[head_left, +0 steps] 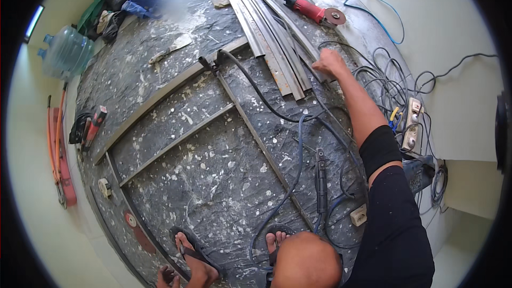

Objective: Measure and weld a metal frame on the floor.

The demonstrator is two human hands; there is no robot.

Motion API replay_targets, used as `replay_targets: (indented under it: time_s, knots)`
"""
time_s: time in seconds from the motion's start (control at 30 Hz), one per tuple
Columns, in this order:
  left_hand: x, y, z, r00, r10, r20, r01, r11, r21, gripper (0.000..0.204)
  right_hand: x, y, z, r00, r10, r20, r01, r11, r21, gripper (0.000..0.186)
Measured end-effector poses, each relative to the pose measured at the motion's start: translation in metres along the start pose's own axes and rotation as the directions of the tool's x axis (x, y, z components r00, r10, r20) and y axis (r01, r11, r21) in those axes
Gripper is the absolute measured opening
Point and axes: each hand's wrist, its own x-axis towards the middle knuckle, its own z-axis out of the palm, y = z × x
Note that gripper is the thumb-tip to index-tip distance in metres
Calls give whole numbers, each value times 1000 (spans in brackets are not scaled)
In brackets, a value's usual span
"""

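Nearest, a bent knee (306, 258); far right, the right hand (329, 63) presses spread fingers on long grey steel angle strips (277, 37), likely stiff, sharp-edged, best gripped mid-length; the left hand is unseen.

Rt hand (329, 62) hemmed by metal strips (277, 42) to its left, tangled cables (384, 82) to its right; open floor (213, 170) is left nearer.

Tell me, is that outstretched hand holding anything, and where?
The right hand rests on the near ends of the long grey metal strips stacked on the speckled dark floor; a closed grip cannot be told.
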Motion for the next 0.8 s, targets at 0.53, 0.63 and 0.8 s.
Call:
replay_targets:
  time_s: [0.53, 0.63, 0.8]
  knots:
    - [47, -75, 33, 817, 457, 351, -474, 880, -42, 49, -211, -26, -71, 976, 94, 198, -218, 319, 923, 23]
    - [76, -13, 44, 394, 816, 422, -910, 409, 59, 46, -292, -25, -85, 988, 152, -3, -62, 421, 905, 29]
    - [68, 95, 29, 80, 942, 324, -984, 23, 177, 58, -389, -63, -84, 990, 63, -129, 71, 564, 823, 23]
